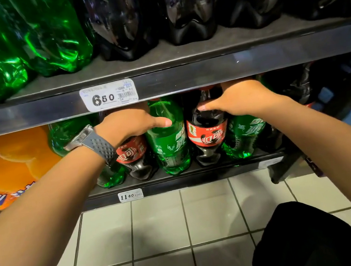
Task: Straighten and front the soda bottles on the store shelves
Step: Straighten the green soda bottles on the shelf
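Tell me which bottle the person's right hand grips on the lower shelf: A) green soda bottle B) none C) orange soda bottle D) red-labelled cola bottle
D: the right hand curls over the shoulder of the red-labelled cola bottle, thumb on its dark neck; the left hand holds the green soda bottle beside it.

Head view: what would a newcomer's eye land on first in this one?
Two bare arms reach to the lower shelf, where the left hand, above a grey wristwatch, clasps a green bottle and the right hand a cola bottle. A white price tag reading 6.60 stands out on the upper shelf edge, and orange bottles glow at far left.
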`<state>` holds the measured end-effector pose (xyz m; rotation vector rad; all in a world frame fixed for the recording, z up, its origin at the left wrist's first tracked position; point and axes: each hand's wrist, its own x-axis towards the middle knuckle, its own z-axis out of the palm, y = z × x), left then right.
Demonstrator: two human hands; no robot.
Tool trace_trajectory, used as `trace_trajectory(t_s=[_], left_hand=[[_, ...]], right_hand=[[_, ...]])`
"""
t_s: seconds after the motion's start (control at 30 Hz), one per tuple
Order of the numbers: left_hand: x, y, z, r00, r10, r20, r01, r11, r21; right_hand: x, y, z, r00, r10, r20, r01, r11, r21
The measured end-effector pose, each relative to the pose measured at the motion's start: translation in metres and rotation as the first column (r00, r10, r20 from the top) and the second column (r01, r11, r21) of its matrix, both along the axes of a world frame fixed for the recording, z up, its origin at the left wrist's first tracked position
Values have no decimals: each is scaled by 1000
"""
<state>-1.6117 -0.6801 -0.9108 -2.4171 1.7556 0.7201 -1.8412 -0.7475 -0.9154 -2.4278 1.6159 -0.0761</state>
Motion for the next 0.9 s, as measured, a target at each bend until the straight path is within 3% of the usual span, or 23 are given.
trace_trajectory(t_s=[0.3, 0.43, 0.53, 0.6, 0.63, 0.7, 0.77, 0.9], left_hand=[[8, 3, 3, 997, -61, -53, 58, 997, -57], [12, 1, -1, 992, 60, -107, -63, 998, -24], [18, -1, -2, 983, 72, -171, -73, 997, -2], [15, 1, -1, 991, 58, -122, -57, 998, 14], [13, 2, -1, 999, 16, -47, -16, 1000, 6], [7, 3, -3, 991, -101, 91, 109, 990, -90], [-4, 5, -5, 978, -146, 149, 180, 951, -252], [-43, -3, -6, 952, -195, 234, 288, 826, -485]], right_hand=[[-1, 3, -3, 1000, -18, 25, 19, 999, -30], [-1, 3, -4, 997, -42, 61, 43, 999, -16], [0, 1, 1, 996, 20, -83, -18, 999, 33], [2, 1, 0, 992, 57, -115, -55, 998, 26], [2, 0, -1, 997, 48, -60, -47, 999, 8], [-6, 4, -5, 993, 41, 111, -34, 997, -67], [-24, 5, -8, 978, 86, 188, -42, 973, -228], [-70, 6, -7, 964, 241, 112, -153, 847, -510]])
